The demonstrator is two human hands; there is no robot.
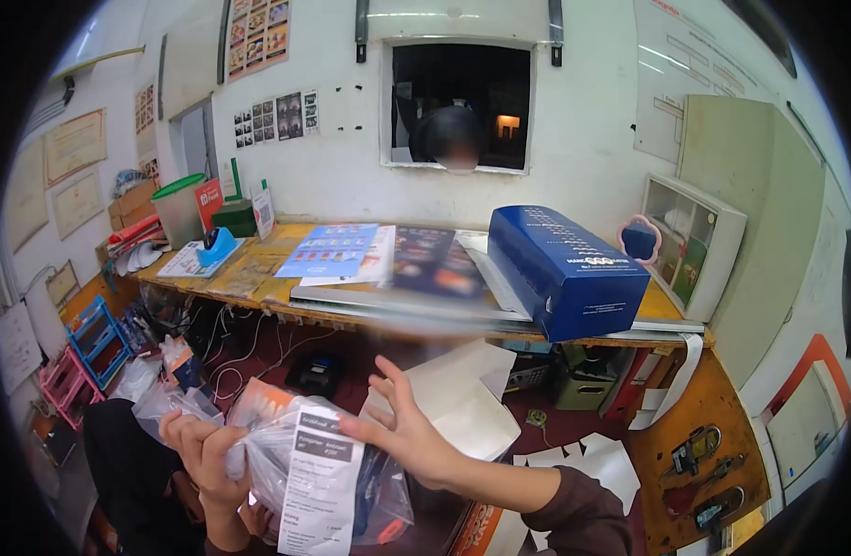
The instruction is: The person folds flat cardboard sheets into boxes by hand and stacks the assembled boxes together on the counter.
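My left hand point(203, 454) is closed around the gathered neck of a clear plastic bag point(390, 505). Inside the bag show orange and dark items that I cannot make out well. A long printed receipt point(316, 486) hangs over the front of the bag. My right hand point(402, 431) has its fingers spread, with the thumb against the top of the receipt. Behind that hand stands an open white cardboard box point(472, 412).
A wooden counter point(258, 278) ahead bears a blue box point(569, 273), a blue leaflet point(328, 250) and menu sheets. A person point(451, 139) is at the window. Dark cloth point(133, 473) fills the lower left. Padlocks point(696, 447) lie on the board at right.
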